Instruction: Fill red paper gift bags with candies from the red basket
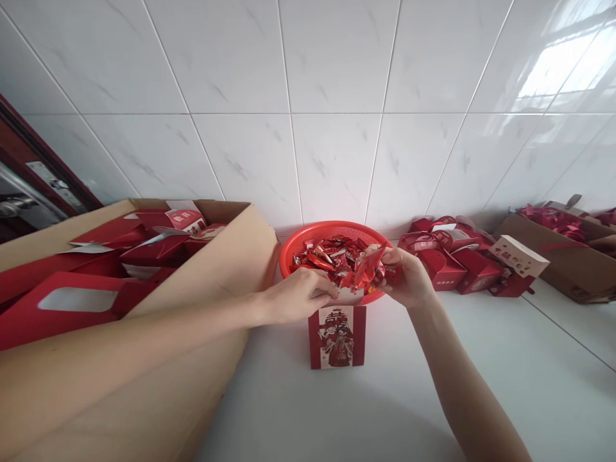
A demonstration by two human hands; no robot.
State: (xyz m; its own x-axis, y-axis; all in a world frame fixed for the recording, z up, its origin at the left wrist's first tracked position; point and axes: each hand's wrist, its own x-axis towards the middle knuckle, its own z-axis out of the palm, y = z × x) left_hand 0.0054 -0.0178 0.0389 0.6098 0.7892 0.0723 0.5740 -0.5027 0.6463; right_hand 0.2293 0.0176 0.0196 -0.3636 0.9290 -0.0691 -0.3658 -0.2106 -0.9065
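A red box [337, 338] with a printed figure panel stands upright on the white surface, its top edge near my hands. Behind it is a red plastic basket [289, 250] holding many small red wrapped candies [318, 258]. My right hand [407, 276] grips several red wrapped candies [368, 268] above the basket's right front. My left hand [301, 295] is closed, fingertips at the upper left edge of the red box; its grip is partly hidden.
A large cardboard box [240, 256] of flat red cartons fills the left. Assembled red boxes [440, 266] stand at the right by the tiled wall [332, 160]. Beyond them is another cardboard box [563, 263] with red ribbons [553, 220]. A dark red door frame [43, 160] is far left.
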